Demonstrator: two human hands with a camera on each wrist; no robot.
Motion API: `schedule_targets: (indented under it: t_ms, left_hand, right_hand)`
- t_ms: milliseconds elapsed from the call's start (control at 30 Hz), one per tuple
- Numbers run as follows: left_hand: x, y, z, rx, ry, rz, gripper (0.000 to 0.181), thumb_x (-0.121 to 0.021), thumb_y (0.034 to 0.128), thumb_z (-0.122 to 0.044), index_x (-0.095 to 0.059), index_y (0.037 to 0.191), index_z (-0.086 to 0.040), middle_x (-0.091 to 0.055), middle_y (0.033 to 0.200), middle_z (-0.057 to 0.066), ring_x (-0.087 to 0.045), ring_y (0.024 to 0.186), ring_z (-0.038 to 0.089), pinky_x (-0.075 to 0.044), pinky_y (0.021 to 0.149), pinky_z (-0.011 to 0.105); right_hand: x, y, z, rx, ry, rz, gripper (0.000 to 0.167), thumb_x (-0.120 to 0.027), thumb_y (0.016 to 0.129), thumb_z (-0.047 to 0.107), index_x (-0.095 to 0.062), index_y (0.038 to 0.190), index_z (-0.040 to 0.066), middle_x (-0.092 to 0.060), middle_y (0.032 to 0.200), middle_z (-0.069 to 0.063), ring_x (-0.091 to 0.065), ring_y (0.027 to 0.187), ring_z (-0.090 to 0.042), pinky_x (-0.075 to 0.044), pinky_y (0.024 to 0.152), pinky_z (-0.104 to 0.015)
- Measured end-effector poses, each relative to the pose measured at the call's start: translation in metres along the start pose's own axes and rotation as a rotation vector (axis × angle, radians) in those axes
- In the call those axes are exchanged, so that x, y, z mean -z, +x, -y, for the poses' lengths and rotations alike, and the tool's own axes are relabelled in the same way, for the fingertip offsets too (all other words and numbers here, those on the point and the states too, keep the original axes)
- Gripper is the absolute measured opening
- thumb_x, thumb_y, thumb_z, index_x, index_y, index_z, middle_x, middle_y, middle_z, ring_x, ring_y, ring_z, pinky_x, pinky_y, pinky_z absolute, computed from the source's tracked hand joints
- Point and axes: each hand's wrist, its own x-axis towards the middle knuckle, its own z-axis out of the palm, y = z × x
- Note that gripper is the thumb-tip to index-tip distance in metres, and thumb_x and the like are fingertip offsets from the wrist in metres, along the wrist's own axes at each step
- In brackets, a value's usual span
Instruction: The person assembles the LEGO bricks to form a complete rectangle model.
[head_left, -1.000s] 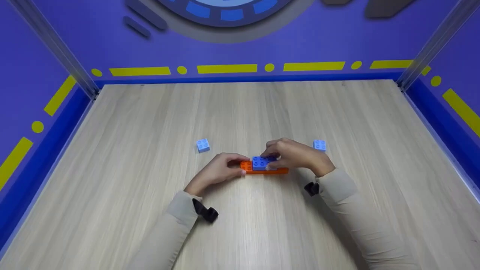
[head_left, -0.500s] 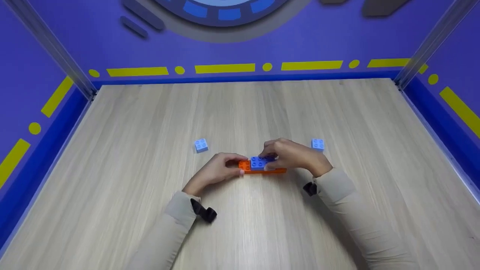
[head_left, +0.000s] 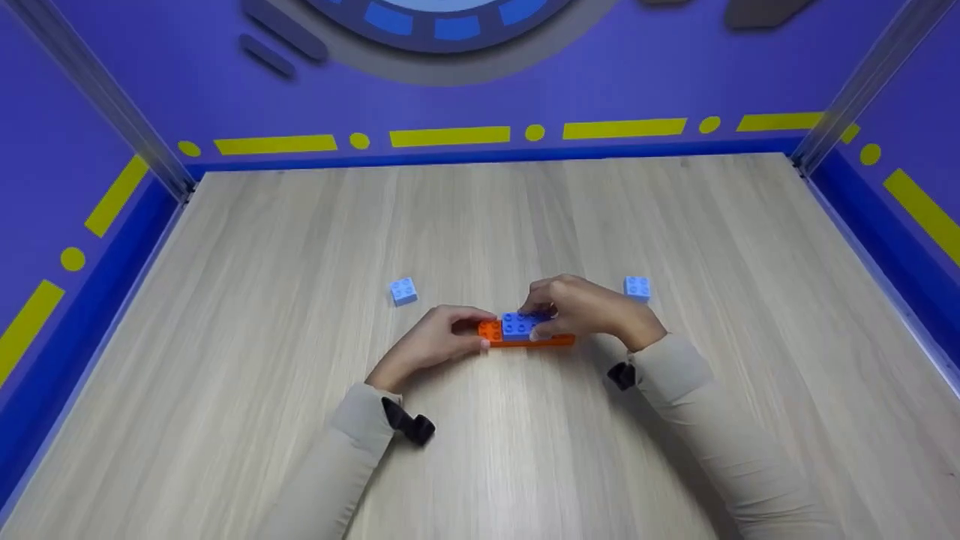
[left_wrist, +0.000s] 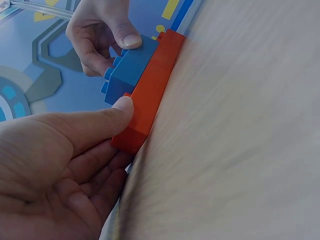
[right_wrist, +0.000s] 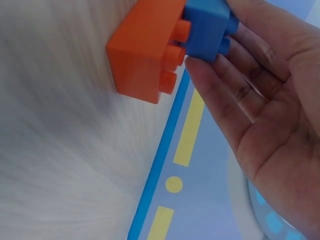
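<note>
A long orange toy brick [head_left: 490,331] lies on the table in front of me, some of its studs showing at both ends. On top of its middle sits a shorter blue brick [head_left: 516,326], studs up; the left wrist view shows the blue brick [left_wrist: 131,70] flush against the orange one [left_wrist: 159,80]. My left hand [head_left: 433,341] pinches the orange brick's left end between thumb and fingers. With thumb and fingertips, my right hand [head_left: 581,307] grips the blue brick from its right part, hiding some studs. The right wrist view shows the orange brick's free right end [right_wrist: 140,55].
Two small light-blue bricks stand on the wooden table [head_left: 480,465]: one [head_left: 403,292] beyond my left hand, the other [head_left: 637,289] just behind my right wrist. Purple panels with yellow marks [head_left: 450,137] wall in the table's back and sides.
</note>
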Motion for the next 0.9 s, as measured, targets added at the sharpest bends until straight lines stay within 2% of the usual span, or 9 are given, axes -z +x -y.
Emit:
schedule_targets:
  t_ms: [267,500,700,900]
  left_hand:
    - [-0.0009,0.001,-0.0009,0.022,-0.014,0.012,0.039,-0.071,0.0872,-0.02,-0.064,0.126,-0.018,-0.061,0.132,0.003,-0.05,0.128,0.021,-0.035,0.111,0.04]
    - [-0.0006,0.0019,-0.0011,0.008,-0.004,0.001,0.038,-0.071,0.0867,-0.018,-0.065,0.124,-0.015,-0.062,0.129,0.005,-0.051,0.126,0.022,-0.036,0.11,0.041]
    - [-0.0008,0.0009,-0.0029,0.019,-0.001,-0.002,0.038,-0.071,0.0859,-0.016,-0.065,0.124,-0.014,-0.062,0.129,0.006,-0.051,0.126,0.023,-0.036,0.111,0.041]
    - [0.0002,0.0005,-0.0074,0.011,0.013,0.014,0.039,-0.069,0.0878,-0.019,-0.064,0.126,-0.012,-0.061,0.131,0.008,-0.051,0.126,0.024,-0.036,0.11,0.041]
  right_hand:
    - [0.0012,-0.0009,-0.0011,-0.004,0.032,0.011,0.03,-0.075,0.083,0.016,-0.071,0.111,0.006,-0.068,0.1,-0.004,-0.064,0.093,-0.016,-0.054,0.086,-0.035]
    - [-0.0001,0.0008,-0.0025,-0.027,0.059,0.009,0.03,-0.075,0.083,0.014,-0.071,0.111,0.006,-0.068,0.102,-0.004,-0.064,0.096,-0.017,-0.054,0.088,-0.036]
    - [-0.0014,0.0008,-0.0028,-0.032,0.071,0.011,0.029,-0.075,0.083,0.014,-0.071,0.111,0.006,-0.068,0.103,-0.005,-0.064,0.096,-0.017,-0.054,0.089,-0.036]
    - [-0.0008,0.0,-0.0026,-0.027,0.072,0.001,0.028,-0.075,0.083,0.016,-0.072,0.109,0.006,-0.068,0.101,-0.004,-0.064,0.095,-0.017,-0.054,0.088,-0.036]
